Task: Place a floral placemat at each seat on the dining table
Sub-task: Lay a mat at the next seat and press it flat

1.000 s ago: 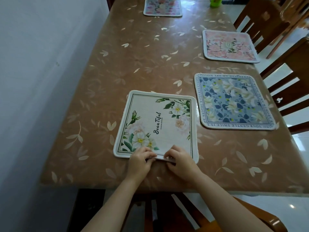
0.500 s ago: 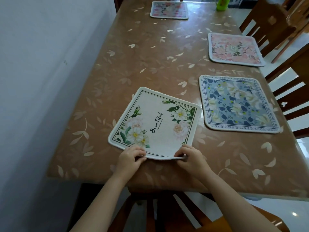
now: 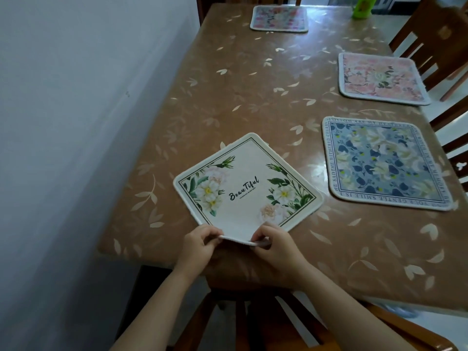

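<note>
A white placemat with green leaves, white flowers and the word "Beautiful" lies turned like a diamond on the brown dining table, near its front edge. My left hand and my right hand each pinch its nearest corner, which is lifted a little off the table. A blue floral placemat lies flat to the right. Further back on the right lies a pink floral placemat. Another pink placemat lies at the table's far end.
A white wall runs along the table's left side. Wooden chairs stand along the right side and another chair is right below my arms. A green cup stands at the far right corner.
The white placemat has turned clockwise from nearly square to the table edge into a diamond. Both hands kept hold of its near edge, which is now a raised corner.
</note>
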{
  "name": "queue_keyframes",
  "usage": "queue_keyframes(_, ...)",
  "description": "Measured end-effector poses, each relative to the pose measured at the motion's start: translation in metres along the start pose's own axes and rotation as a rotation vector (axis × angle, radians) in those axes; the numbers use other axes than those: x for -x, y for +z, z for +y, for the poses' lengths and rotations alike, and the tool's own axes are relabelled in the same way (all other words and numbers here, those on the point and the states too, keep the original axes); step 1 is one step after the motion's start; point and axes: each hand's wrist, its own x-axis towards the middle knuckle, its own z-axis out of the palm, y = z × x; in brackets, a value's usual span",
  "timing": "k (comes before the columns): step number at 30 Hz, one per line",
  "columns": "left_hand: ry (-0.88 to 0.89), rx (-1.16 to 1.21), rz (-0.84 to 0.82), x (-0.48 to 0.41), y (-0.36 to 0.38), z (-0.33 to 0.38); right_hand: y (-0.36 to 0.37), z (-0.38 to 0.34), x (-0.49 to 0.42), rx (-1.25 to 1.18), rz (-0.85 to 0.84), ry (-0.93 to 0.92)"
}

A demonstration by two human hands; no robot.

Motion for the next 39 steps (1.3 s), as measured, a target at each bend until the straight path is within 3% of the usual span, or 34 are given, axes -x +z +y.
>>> queue_keyframes(3, -0.017, -0.001, 0.019, -0.001, -0.011, -0.002, -0.005, 0.002, -0.004, 0.017, 0.007, -0.006)
queue_keyframes(11, 0.168, -0.041, -0.115, 0.015, -0.014, 0.019, 0.009, -0.01, -0.012, 0.041, 0.01, -0.045)
queue_keyframes(22, -0.027, -0.007, 0.07, 0.023, -0.032, 0.01, -0.003, 0.001, -0.013, 0.062, -0.009, -0.067)
queue_keyframes(29, 0.139, -0.151, -0.014, 0.025, -0.023, 0.025, -0.007, -0.011, -0.018, 0.052, 0.035, -0.094)
queue_keyframes(34, 0.268, -0.315, 0.064, 0.019, -0.024, 0.042, -0.015, -0.027, -0.024, 0.09, 0.053, -0.145)
queue_keyframes(39, 0.246, -0.34, 0.153, 0.007, -0.036, 0.063, -0.032, -0.038, -0.024, 0.137, 0.073, -0.2)
